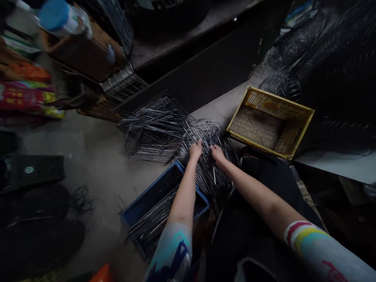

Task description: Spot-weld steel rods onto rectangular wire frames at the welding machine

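My left hand (196,149) is closed, thumb uppermost, over a heap of thin metal wire pieces (202,127). Just to its right, my right hand (217,153) is also closed, fingers curled among the same wires. Both seem to grip wire pieces, though how many is too dark to tell. Farther left lies a larger stack of bent wire frames (152,129) on the floor. Under my left forearm stands a blue crate (141,201), partly hidden, holding long straight metal rods (158,211).
A yellow plastic crate (304,133) stands right of the heap. Behind it are dark wire coils (282,84). A dark panel (202,78) runs along the back. At upper left, a blue-lidded jar (54,15) rests on a brown box (88,55); colourful bags (26,98) lie beyond.
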`<state>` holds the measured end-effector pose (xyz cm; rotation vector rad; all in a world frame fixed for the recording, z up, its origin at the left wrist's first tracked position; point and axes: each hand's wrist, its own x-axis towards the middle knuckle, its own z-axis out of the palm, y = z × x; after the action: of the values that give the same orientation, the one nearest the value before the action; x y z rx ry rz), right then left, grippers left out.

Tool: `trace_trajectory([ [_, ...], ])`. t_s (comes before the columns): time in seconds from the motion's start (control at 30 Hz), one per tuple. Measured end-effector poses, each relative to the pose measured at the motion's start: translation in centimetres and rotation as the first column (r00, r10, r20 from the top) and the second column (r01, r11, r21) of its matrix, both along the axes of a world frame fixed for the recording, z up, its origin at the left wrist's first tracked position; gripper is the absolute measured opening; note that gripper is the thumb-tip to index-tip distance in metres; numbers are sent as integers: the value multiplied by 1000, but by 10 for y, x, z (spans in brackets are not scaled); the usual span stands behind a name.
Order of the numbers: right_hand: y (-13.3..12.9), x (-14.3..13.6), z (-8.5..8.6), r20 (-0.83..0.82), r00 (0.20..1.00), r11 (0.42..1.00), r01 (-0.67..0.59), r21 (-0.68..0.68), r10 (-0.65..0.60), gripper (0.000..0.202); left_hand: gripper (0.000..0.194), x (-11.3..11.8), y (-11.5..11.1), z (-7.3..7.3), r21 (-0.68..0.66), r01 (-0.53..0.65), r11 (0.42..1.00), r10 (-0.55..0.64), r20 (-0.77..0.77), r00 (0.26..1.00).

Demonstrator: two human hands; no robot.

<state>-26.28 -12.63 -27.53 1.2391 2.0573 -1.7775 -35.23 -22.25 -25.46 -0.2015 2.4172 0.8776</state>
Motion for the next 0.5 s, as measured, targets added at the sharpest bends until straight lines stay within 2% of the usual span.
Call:
trace_trajectory([
  [0.13,32,-2,0,15,1000,991,-9,131,8,24,50,11,4,6,-62,9,998,-13,-69,998],
  [0.3,53,8,18,-58,998,958,-8,286,26,26,46,35,-6,23,14,-40,999,42,-212,976],
  [0.4,51,7,33,-131,988,938,-27,345,77,29,39,35,-25,34,89,-99,991,118,-252,960],
  [0.5,57,-3,45,-193,964,929,-103,354,181,30,53,28,-58,45,174,-191,966,227,-218,949],
])
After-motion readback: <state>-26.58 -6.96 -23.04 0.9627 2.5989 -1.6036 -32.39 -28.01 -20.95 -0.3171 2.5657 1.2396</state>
